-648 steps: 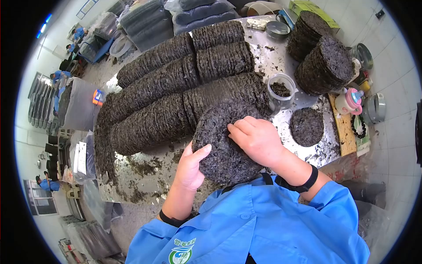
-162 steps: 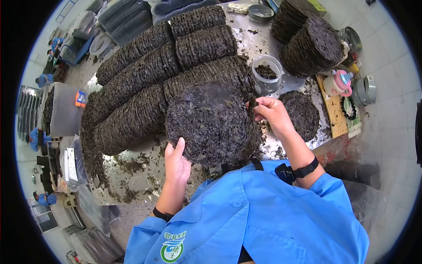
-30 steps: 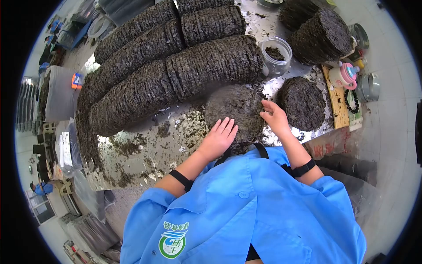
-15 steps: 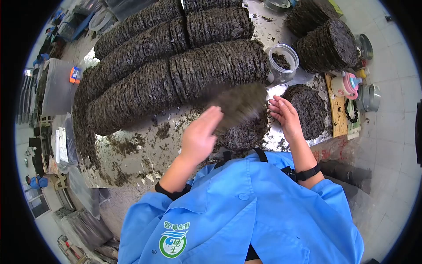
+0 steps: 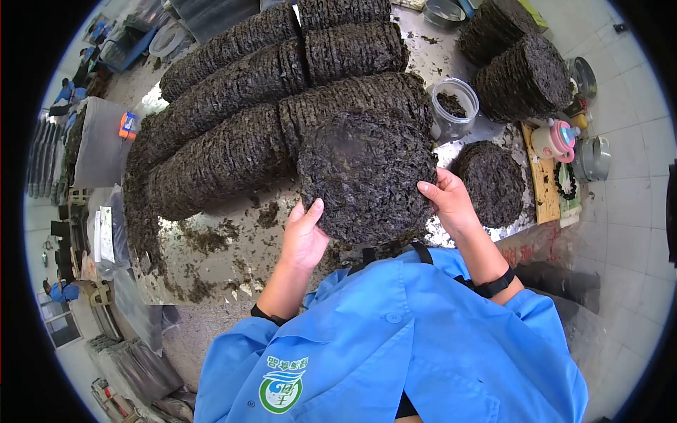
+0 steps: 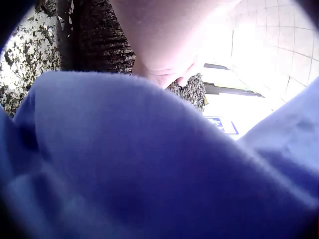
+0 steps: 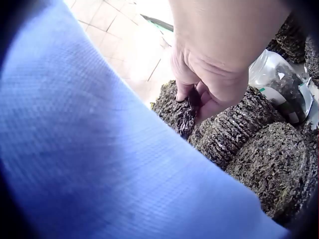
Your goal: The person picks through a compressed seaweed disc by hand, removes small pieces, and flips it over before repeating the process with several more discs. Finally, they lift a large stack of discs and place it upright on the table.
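Observation:
A dark, round, rough-surfaced sheet is held up in front of the body, its face towards the head camera. The left hand grips its lower left edge, thumb on the near face and fingers behind. At the right edge the right hand pinches it between thumb and fingers. In the right wrist view, the right hand pinches the dark edge. The left wrist view shows part of the left hand, mostly behind blue cloth, its fingertips unclear.
Long rows of stacked dark discs lie behind and left. A low disc pile sits right, beneath a clear jar with dark flakes. Taller stacks, a pink-lidded cup and a wooden board stand farther right. Crumbs dot the metal table.
The left hand, blurred with a tilted sheet half a second ago, now holds it face-up. The right hand, free then, has closed on its right edge.

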Demonstrator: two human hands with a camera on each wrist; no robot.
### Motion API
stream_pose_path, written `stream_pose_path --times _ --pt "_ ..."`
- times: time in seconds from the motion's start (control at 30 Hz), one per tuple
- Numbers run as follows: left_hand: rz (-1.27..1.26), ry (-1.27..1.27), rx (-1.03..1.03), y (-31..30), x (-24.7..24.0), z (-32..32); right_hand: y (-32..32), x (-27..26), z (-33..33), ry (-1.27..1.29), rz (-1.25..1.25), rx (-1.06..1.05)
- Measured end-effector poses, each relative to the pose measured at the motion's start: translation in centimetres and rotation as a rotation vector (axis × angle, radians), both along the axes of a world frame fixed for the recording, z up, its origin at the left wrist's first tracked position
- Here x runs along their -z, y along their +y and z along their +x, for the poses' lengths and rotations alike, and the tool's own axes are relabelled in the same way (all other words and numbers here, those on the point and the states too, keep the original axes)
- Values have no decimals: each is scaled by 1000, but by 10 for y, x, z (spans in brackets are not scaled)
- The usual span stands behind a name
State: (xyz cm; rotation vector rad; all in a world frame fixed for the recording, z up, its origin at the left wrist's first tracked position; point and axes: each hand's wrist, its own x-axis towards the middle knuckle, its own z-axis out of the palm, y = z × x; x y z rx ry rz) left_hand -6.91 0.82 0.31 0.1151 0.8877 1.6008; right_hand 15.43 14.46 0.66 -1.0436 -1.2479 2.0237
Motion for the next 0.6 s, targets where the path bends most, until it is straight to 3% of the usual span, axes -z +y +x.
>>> stream_pose_path --times 0.53,0.6 --pt "35 7 162 7 0 26 -8 3 44 58 94 192" --pt "104 532 398 9 26 30 1 4 76 26 83 292"
